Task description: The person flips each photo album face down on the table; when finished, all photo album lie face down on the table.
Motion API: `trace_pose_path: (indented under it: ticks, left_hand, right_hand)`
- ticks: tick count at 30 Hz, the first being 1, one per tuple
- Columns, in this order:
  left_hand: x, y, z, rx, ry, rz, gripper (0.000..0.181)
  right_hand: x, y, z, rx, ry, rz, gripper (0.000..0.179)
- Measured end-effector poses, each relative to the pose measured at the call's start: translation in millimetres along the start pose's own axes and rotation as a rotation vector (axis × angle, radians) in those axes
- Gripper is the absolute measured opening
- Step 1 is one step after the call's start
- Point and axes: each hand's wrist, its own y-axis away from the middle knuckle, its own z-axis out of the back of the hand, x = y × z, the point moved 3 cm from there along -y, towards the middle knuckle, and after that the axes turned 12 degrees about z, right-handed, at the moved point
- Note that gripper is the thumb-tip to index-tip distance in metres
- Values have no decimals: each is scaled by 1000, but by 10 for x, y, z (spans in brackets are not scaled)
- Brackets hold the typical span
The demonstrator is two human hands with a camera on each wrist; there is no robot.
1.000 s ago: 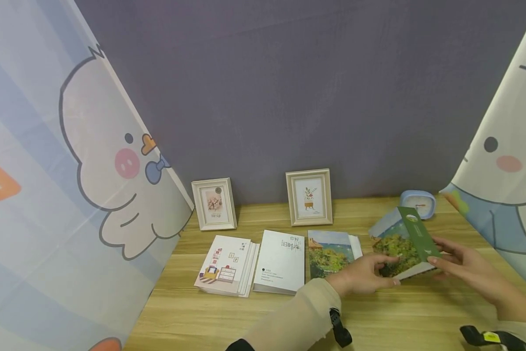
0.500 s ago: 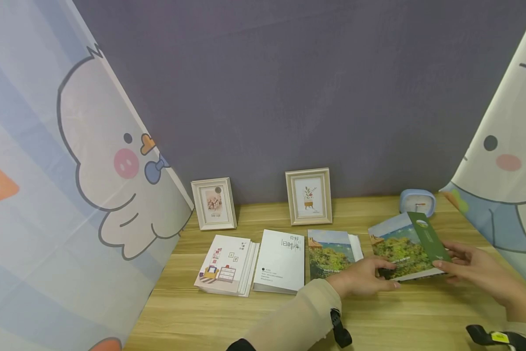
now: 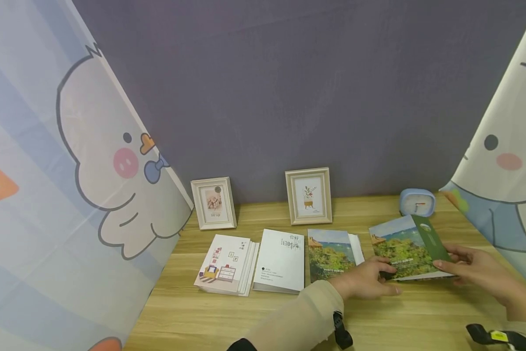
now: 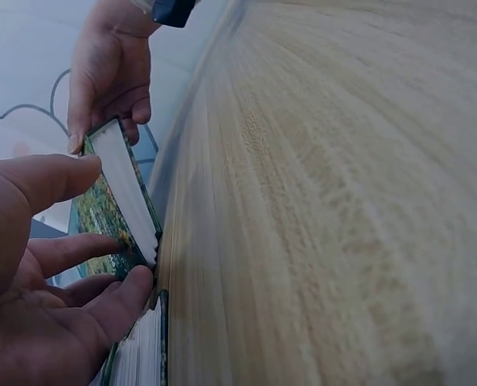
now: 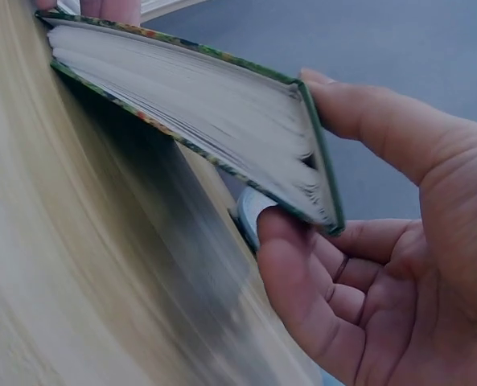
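Observation:
My right hand (image 3: 477,270) grips a photo album (image 3: 403,243) by its green spine, thumb on the cover and fingers curled under. The album's cover shows a painted seaside garden. In the right wrist view its spine edge is raised and the white page block (image 5: 182,88) slopes down to the opposite edge, which is at the table. My left hand (image 3: 365,280) is at that lower left edge; its fingers touch the cover in the left wrist view (image 4: 69,257), thumb apart and loosely extended. A matching album (image 3: 330,251) lies flat just left, partly covered by my left hand.
Farther left lie a white album with black lettering (image 3: 280,261) and white albums with a furniture drawing (image 3: 223,263). Behind them stand two picture frames (image 3: 290,197) (image 3: 213,226). A blue clock (image 3: 417,202) stands right behind the held album, near the grey backdrop (image 3: 306,97).
The held album's spine side has tilted down and swung right, so its cover lies flatter. My right hand moved slightly right with it; my left hand stayed by the left edge.

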Motion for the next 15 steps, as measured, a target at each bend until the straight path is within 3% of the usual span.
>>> trace_pose_path:
  ticks: [8, 15]
  left_hand:
    - [-25, 13, -7, -7, -51, -9, 48]
    - [-39, 20, -13, -25, -96, -10, 48]
  right_hand:
    - [-84, 11, 25, -13, 31, -16, 87]
    - [-108, 26, 31, -23, 79, 17, 85]
